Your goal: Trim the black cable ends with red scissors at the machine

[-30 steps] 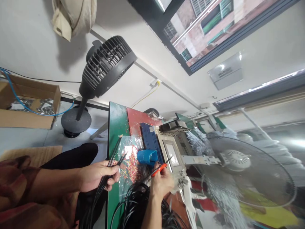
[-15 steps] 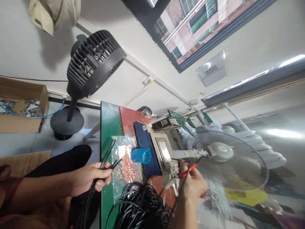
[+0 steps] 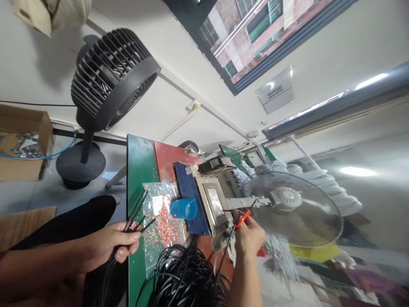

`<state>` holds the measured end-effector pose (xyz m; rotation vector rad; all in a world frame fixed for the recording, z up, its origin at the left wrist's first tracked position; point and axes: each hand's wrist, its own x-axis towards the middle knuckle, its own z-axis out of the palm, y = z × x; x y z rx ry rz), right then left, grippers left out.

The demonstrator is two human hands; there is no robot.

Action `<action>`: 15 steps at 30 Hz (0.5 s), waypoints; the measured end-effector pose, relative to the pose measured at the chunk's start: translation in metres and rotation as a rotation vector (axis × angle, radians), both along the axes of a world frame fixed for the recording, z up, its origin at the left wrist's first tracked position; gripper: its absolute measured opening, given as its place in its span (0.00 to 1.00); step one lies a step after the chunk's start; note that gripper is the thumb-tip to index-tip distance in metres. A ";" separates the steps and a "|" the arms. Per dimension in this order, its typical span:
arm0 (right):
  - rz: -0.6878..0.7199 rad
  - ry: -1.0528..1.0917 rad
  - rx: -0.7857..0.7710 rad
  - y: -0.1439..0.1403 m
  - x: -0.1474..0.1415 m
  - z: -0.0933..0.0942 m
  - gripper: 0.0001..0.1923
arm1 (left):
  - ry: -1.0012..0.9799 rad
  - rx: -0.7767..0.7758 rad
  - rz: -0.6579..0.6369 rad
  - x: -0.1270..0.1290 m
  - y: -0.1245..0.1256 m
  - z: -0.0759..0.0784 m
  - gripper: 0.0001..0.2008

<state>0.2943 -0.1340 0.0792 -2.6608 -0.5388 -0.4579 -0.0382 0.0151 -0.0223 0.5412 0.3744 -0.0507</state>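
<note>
Left hand clamped on cable bundle left of machine, right hand closed on red-tipped cable at machine's right edge, blue cup just left

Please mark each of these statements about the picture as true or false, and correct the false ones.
1. The left hand holds a bundle of black cables. True.
2. The blue cup stands on the floor next to the cardboard box. False: it lies on the green table, against the blue machine.
3. The right hand holds a thing with a red part close to the machine. True.
4. The black fan stands on the table. False: its base rests on the floor, beyond the table.
5. A coil of black cable lies between the two hands. True.
</note>
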 end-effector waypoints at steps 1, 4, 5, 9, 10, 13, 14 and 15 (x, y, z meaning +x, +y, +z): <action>-0.019 0.007 -0.017 0.003 -0.002 0.001 0.30 | -0.001 -0.006 0.002 0.000 0.000 -0.001 0.15; -0.049 0.034 -0.060 0.009 -0.008 0.005 0.30 | 0.002 -0.031 -0.006 0.001 0.000 -0.001 0.14; -0.049 0.044 -0.070 0.011 -0.010 0.006 0.30 | 0.006 -0.036 -0.011 0.001 0.000 0.000 0.14; -0.055 0.069 -0.092 0.016 -0.013 0.006 0.31 | 0.025 -0.033 -0.020 0.002 -0.001 -0.003 0.10; -0.054 0.075 -0.094 0.017 -0.013 0.006 0.32 | 0.024 -0.033 -0.017 0.003 -0.001 -0.005 0.09; -0.046 0.092 -0.096 0.020 -0.013 0.005 0.33 | -0.009 -0.051 0.001 0.004 -0.003 -0.012 0.06; -0.050 0.094 -0.096 0.021 -0.013 0.005 0.33 | -0.028 -0.061 0.004 0.004 -0.003 -0.014 0.06; -0.056 0.093 -0.095 0.021 -0.013 0.005 0.34 | -0.045 -0.069 0.002 0.004 -0.003 -0.015 0.05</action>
